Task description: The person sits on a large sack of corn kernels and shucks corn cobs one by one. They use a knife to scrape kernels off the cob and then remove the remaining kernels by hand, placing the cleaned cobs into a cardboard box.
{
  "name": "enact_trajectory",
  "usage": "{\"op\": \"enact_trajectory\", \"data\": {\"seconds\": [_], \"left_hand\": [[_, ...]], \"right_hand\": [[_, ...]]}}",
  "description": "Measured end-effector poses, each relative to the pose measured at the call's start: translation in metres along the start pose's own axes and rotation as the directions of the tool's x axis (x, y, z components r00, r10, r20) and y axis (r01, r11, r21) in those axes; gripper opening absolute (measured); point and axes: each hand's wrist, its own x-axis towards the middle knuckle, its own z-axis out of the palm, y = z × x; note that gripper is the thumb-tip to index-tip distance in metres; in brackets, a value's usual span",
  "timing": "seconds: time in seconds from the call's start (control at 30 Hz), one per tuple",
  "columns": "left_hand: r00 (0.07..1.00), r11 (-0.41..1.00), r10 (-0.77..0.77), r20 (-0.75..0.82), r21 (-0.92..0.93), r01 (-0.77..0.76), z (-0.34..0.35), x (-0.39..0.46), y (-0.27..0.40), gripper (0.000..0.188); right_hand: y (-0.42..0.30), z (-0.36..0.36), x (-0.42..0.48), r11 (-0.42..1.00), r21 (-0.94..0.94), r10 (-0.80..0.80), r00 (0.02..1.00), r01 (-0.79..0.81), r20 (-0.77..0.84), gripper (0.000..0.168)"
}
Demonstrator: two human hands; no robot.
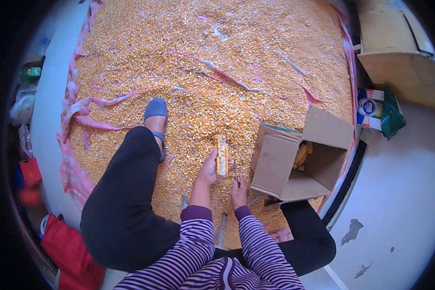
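Observation:
My left hand (207,168) grips a corn cob (222,156) from its left side, held upright over a spread of loose kernels (199,119). A pale bare strip runs down the middle of the cob, with rows of yellow kernels still on both sides. Just right of the cob, my right hand (240,188) is closed around a thin metal tool (235,168) that points away from me; its exact kind is too small to tell. The tool's tip is close to the cob, and I cannot tell whether they touch.
An open cardboard box (275,163) with corn cobs (303,155) inside stands to the right. A pink cloth (72,105) lies under the kernels, folds poking through. My blue shoe (156,108) rests on them. Further right are a printed carton (369,108) and wooden furniture (402,72).

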Motion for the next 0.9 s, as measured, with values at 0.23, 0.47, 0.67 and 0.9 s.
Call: {"op": "enact_trajectory", "data": {"seconds": [0.23,0.47,0.67,0.9], "left_hand": [[0.993,0.99,0.09,0.08,0.102,-0.098,0.006,-0.026,0.018,0.03],[0.929,0.955,0.075,0.362,0.241,-0.171,0.043,-0.099,0.061,0.072],[0.733,0.603,0.167,0.659,0.52,-0.605,0.12,-0.153,0.046,0.046],[0.629,0.529,0.049,0.776,0.514,-0.675,0.238,-0.186,0.006,0.044]], "right_hand": [[0.022,0.012,-0.004,0.995,-0.095,0.01,0.999,-0.007,0.032,0.025],[-0.052,-0.028,-0.044,0.792,0.609,-0.155,0.978,0.037,0.143,0.05],[-0.129,-0.136,-0.076,0.634,0.728,-0.39,0.921,0.263,0.007,0.077],[-0.129,-0.269,-0.059,0.623,0.782,-0.358,0.887,-0.006,0.291,0.041]]}}
